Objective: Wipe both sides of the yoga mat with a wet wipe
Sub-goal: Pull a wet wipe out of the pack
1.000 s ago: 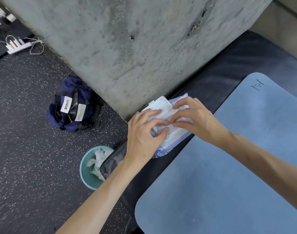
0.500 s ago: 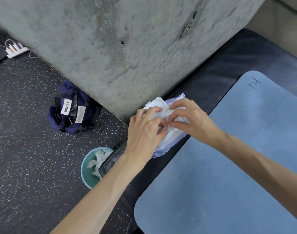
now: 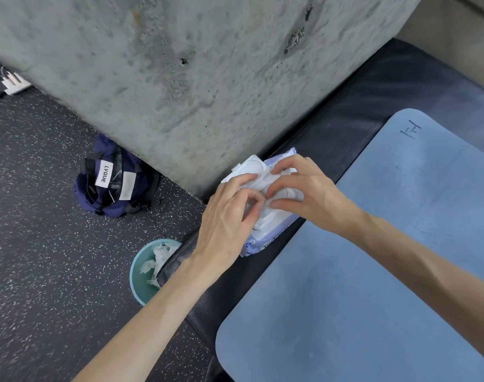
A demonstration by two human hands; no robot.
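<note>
- Your left hand point(image 3: 229, 216) sits on the near-left end of the wet wipe pack point(image 3: 265, 205), its fingers curled, thumb and forefinger pinched together at the pack's opening; what they pinch is too small to tell.
- Your right hand point(image 3: 304, 194) covers the far-right part of the pack, fingers bent and fingertips pressing down on the white plastic top just beside the left fingertips.
- The pack's white lid point(image 3: 251, 168) stands flipped open at the far end of the pack, towards the concrete pillar.
- The pack lies on the black underlay mat point(image 3: 345, 128), in the strip between the pillar and the yoga mat.
- The blue yoga mat point(image 3: 373, 271) lies flat on the black underlay just right of the pack, its rounded corner near your left forearm and a small logo point(image 3: 411, 129) at its far end.
- The concrete pillar point(image 3: 194, 64) rises just behind the pack.
- Left of the pack, below your left wrist, a teal bin point(image 3: 141, 282) stands on the speckled floor point(image 3: 42, 244) with crumpled white wipes point(image 3: 158, 257) inside, touching the underlay's edge.
- Further left of the pack, a navy bag point(image 3: 114, 180) rests against the pillar's base.
- Far left, well apart from the pack, a white power strip point(image 3: 13, 84) lies on the floor.
</note>
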